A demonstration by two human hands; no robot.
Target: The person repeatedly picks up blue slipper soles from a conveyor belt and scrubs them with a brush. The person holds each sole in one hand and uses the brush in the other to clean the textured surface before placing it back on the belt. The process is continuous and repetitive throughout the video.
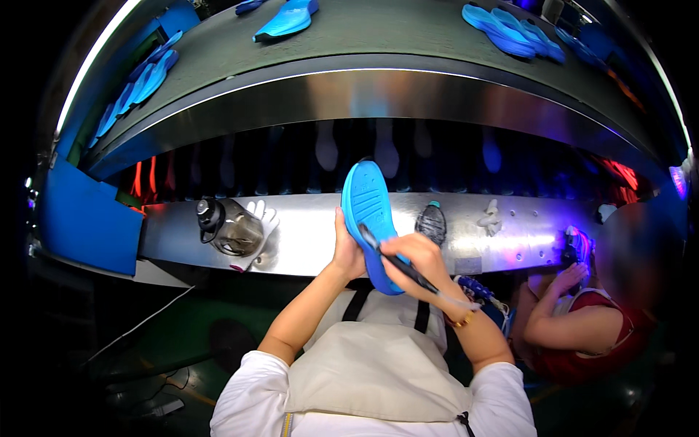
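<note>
A bright blue shoe sole [365, 195], ridged across its upper half, is held upright and slightly tilted in front of me. My left hand [346, 244] grips its left edge from below. In my right hand [416, 261] is a slim black brush-like tool [412, 274], its greyish tip at the sole's left edge near the middle. The right fingers are closed round the tool, close to the sole's lower right side. A clear strip trails from the tool's rear end by the wrist.
Beyond the sole runs a metal ledge [302, 218] bearing a dark bottle [234, 231], a white glove [265, 218] and a black mesh-patterned object [432, 222]. Above it, a conveyor belt [393, 36] carries several blue soles [502, 30]. A co-worker [582, 328] in red sits at right, holding a shoe [579, 246].
</note>
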